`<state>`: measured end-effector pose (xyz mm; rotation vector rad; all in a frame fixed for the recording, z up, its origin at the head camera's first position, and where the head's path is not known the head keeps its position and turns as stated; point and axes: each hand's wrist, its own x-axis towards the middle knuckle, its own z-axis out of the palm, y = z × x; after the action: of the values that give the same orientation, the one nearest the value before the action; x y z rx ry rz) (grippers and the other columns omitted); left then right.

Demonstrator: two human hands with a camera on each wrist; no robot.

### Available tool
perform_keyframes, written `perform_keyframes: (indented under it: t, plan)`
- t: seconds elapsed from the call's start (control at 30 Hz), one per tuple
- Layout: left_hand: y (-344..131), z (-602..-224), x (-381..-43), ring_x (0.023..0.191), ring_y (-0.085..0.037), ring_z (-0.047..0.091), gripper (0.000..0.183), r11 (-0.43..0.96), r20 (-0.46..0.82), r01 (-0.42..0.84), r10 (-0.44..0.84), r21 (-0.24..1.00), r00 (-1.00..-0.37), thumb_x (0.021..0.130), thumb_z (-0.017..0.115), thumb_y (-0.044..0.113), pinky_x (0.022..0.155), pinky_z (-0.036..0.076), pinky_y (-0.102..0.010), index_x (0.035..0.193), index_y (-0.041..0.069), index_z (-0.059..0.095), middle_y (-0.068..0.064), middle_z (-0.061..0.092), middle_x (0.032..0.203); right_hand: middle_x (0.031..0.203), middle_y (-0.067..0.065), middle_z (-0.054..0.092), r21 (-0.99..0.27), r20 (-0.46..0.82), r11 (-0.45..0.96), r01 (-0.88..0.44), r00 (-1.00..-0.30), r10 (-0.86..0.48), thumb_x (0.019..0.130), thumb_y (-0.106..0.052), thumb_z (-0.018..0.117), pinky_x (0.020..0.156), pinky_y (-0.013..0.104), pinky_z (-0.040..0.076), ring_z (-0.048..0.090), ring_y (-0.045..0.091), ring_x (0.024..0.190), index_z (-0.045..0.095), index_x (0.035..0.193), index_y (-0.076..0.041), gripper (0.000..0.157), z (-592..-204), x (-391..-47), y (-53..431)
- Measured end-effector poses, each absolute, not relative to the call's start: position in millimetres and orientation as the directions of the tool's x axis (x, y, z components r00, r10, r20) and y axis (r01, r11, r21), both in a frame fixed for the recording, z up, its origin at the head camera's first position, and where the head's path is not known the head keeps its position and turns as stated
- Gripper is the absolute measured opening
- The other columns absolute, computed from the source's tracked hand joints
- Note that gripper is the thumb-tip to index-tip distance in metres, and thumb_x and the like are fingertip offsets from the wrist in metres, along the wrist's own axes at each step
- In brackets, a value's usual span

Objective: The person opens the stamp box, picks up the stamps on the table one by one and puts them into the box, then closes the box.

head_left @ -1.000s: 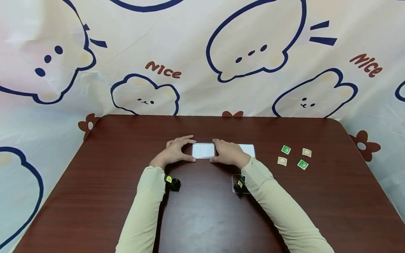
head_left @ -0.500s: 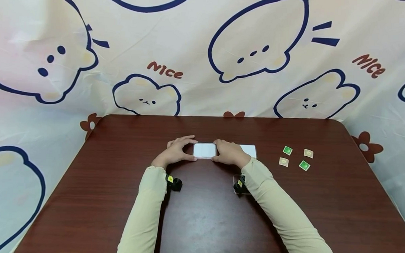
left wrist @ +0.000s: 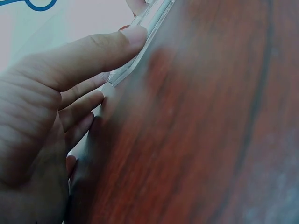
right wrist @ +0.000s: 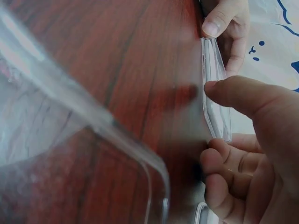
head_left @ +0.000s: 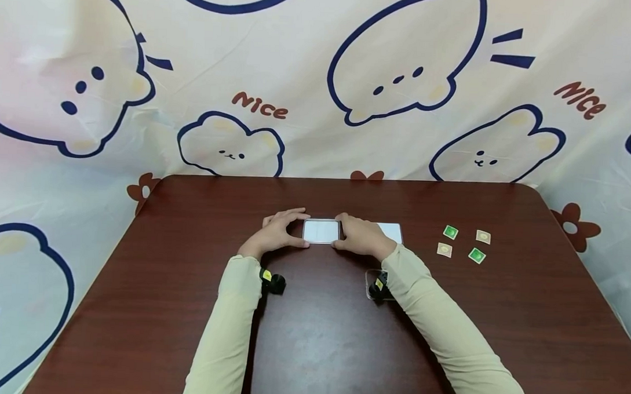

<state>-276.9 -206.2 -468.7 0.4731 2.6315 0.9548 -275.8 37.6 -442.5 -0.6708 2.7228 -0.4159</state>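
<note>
A flat clear plastic case with a white layer inside lies on the table near its far side. My left hand grips its left end, thumb on the near edge and fingers at the far edge. At the other end my right hand holds the case between thumb and fingers. The right wrist view shows my right thumb pressing the case's side. In the left wrist view, my left thumb lies against the case's corner. Part of the right end is hidden by my right hand in the head view.
A white rectangular piece lies partly behind my right hand. Below my right wrist is a clear plastic tray or lid. To the right lie two green squares and two beige squares. A printed curtain hangs behind the table.
Both hands keep their hold on the case throughout. The whole scene shifts slightly right in the head view, from head movement.
</note>
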Motion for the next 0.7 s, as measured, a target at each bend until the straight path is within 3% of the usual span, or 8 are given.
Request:
perform_keyframes:
  t: [0.27, 0.7]
  plan:
    - [-206, -466, -277, 0.148, -0.027, 0.019, 0.076, 0.737, -0.192, 0.187, 0.397, 0.650, -0.897, 0.078, 0.079, 0.039, 0.111, 0.010, -0.052, 0.144, 0.020, 0.046, 0.002, 0.025, 0.160, 0.079, 0.002, 0.063, -0.345, -0.197, 0.853, -0.392, -0.858, -0.474, 0.086, -0.044, 0.066, 0.054, 0.030, 0.041, 0.055, 0.016, 0.066, 0.041, 0.140, -0.009, 0.069, -437, -275, 43]
    - [-204, -467, -275, 0.148, -0.029, 0.018, 0.067, 0.724, -0.178, 0.179, 0.387, 0.666, -0.905, 0.082, 0.076, 0.030, 0.110, 0.009, -0.053, 0.142, 0.017, 0.049, 0.002, 0.027, 0.159, 0.057, -0.007, 0.052, -0.360, -0.105, 0.800, -0.481, -0.831, -0.547, 0.084, -0.049, 0.067, 0.040, 0.025, 0.032, 0.044, 0.006, 0.046, 0.049, 0.132, -0.010, 0.065, -434, -240, 56]
